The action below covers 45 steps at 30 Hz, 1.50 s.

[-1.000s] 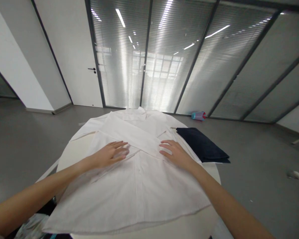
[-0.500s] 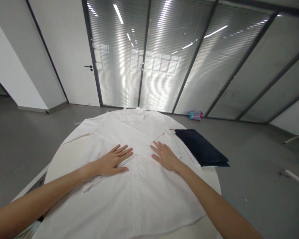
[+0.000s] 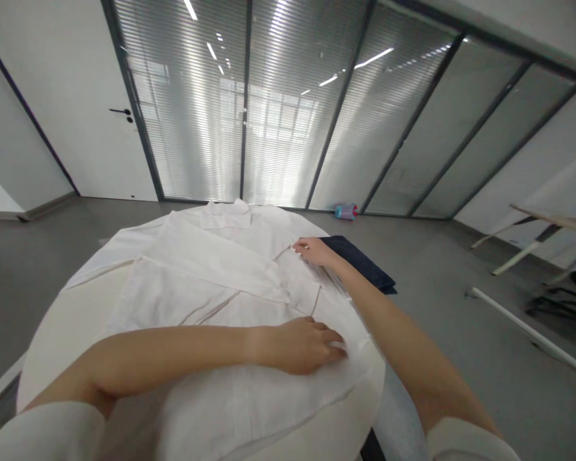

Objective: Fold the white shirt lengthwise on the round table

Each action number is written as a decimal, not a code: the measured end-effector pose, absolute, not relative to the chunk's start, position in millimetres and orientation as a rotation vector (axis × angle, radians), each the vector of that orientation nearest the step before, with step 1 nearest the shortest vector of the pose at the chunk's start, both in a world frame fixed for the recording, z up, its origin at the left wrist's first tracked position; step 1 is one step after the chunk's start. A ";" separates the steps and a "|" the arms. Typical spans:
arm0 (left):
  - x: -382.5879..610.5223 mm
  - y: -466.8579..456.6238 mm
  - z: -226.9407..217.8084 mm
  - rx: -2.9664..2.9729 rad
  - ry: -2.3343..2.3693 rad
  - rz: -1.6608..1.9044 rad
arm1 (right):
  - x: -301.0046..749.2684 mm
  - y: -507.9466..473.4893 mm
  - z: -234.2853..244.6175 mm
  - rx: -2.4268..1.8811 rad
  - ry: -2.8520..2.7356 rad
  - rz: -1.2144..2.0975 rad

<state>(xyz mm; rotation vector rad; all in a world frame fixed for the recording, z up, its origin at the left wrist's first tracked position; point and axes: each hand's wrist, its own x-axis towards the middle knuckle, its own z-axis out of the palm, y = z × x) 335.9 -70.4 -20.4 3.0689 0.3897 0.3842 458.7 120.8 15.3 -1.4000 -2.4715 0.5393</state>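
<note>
A white button-up shirt (image 3: 211,256) lies spread over a round white table, its collar at the far end and a sleeve folded across its front. My left hand (image 3: 310,346) reaches across the lower right part of the shirt, palm down. Its fingers are loosely bent and apart, the tips slightly blurred, and I see no cloth held in them. Farther off, my right hand (image 3: 314,250) is closed in a pinch on the shirt's right side, next to dark navy folded cloth (image 3: 365,266). My right forearm partly covers that cloth.
The round table's rim (image 3: 43,346) shows at the left. A blue and red patterned object (image 3: 345,212) lies on the floor by the glass partition. At the right are a table (image 3: 557,218), a pale bar (image 3: 528,330) and part of a black chair (image 3: 571,301).
Both hands were flat on the shirt's middle. My left hand has crossed to the lower right side; my right hand has moved away from me and closed at the right edge. The view has turned right.
</note>
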 end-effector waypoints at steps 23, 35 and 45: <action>328.3 -74.4 -4.2 3.205 0.209 0.993 | 462.0 158.1 15.1 -1.529 -2.324 0.416; 265.8 -120.5 -22.9 3.132 0.442 1.099 | 351.6 245.3 -2.9 -1.958 -2.162 0.376; 240.2 -143.4 -33.1 3.095 0.594 0.748 | 283.1 256.5 -1.3 -1.875 -2.294 0.153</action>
